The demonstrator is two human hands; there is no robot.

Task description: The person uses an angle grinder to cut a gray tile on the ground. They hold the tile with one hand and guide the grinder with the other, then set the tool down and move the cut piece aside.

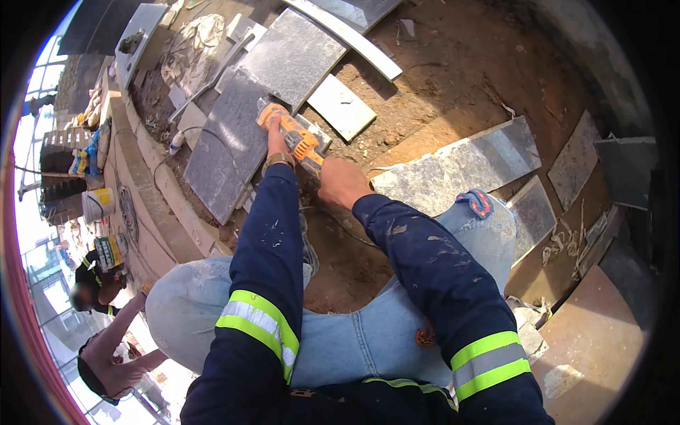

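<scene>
Both my hands are closed around an orange angle grinder point(301, 145). My left hand point(276, 142) grips it near its front end, and a watch or bracelet shows at that wrist. Around the rear of its body wraps my right hand point(341, 183). The tool's head is over the edge of a dark grey stone slab point(230, 138); its disc cannot be made out. Just beyond lies a lighter grey slab point(294, 57). A small pale tile point(341, 106) rests on the soil right of the tool.
Long speckled slabs point(460, 166) lie to my right, with a brown slab point(595, 347) nearer. A concrete kerb point(159, 191) runs along the left, with buckets point(98, 204) and coiled cable point(129, 216) past it. Other people point(117, 354) are at the lower left. A cord point(340, 223) trails between my knees.
</scene>
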